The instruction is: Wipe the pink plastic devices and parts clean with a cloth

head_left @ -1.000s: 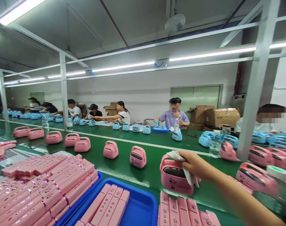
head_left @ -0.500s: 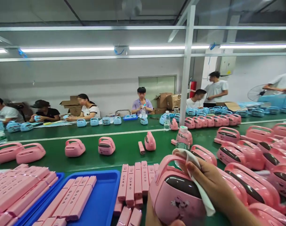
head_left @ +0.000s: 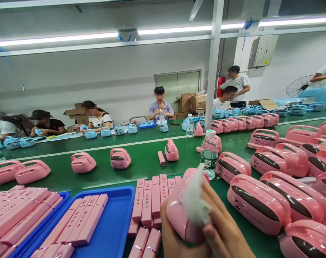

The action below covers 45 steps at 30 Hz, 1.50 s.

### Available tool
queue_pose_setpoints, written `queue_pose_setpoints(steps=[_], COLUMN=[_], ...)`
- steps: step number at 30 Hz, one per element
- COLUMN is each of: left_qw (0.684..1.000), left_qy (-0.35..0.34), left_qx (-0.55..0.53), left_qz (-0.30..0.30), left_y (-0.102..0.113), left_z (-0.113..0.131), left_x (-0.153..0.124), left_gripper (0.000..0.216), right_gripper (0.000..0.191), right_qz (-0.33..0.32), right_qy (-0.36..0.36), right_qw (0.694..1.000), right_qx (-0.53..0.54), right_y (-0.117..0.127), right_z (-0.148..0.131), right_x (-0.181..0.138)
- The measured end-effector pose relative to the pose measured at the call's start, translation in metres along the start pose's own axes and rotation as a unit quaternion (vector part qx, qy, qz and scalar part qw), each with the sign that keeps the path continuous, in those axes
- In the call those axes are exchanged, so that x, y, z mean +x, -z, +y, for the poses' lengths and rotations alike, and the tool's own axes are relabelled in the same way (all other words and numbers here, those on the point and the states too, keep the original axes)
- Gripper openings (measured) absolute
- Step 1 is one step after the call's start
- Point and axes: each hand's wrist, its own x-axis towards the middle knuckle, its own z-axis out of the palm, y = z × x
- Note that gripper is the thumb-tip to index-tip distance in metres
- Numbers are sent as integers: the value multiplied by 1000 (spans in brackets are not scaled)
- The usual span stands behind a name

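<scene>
Wiping a pink handled case [head_left: 179, 211] over the near edge of the green table [head_left: 141, 168].

Left hand [head_left: 176, 240] cupped under the case, right hand [head_left: 222, 222] closed on a white cloth [head_left: 195, 200] against its side; best kept steady, pressure light. Beyond the case: water bottle [head_left: 209, 154]; to its right, crowded finished cases [head_left: 259, 204]; to its left, pink strips [head_left: 152, 200], blue tray [head_left: 117, 222].

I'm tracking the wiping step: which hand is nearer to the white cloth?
Right. The right hand presses the white cloth against the pink device; the left hand cups the device from below, under the cloth.
</scene>
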Motion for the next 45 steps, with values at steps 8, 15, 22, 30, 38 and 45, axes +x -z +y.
queue_pose_setpoints(steps=[8, 15, 22, 30, 38, 45], left_qw=[990, 951, 922, 924, 836, 820], left_qy=[-47, -148, -249, -284, -427, -481], left_qx=[131, 264, 295, 242, 346, 306], left_qz=[27, 56, 45, -82, -15, -62], left_y=[8, 8, 1, 7, 13, 18], left_z=[4, 6, 4, -2, -15, -21], left_x=[4, 3, -4, -5, 10, 18], left_gripper=[69, 72, 57, 36, 29, 29], right_gripper=[62, 52, 41, 59, 23, 27], right_qz=[51, 122, 161, 166, 53, -21], right_qy=[-351, -390, -426, -330, 9, -117], right_qw=[889, 812, 709, 857, 999, 992], right_qx=[291, 417, 539, 358, 3, 34], right_y=[-9, -22, 4, 33, 40, 56], right_z=[-12, 0, -1, 5, -14, 6], right_x=[-23, -16, 13, 18, 1, 8])
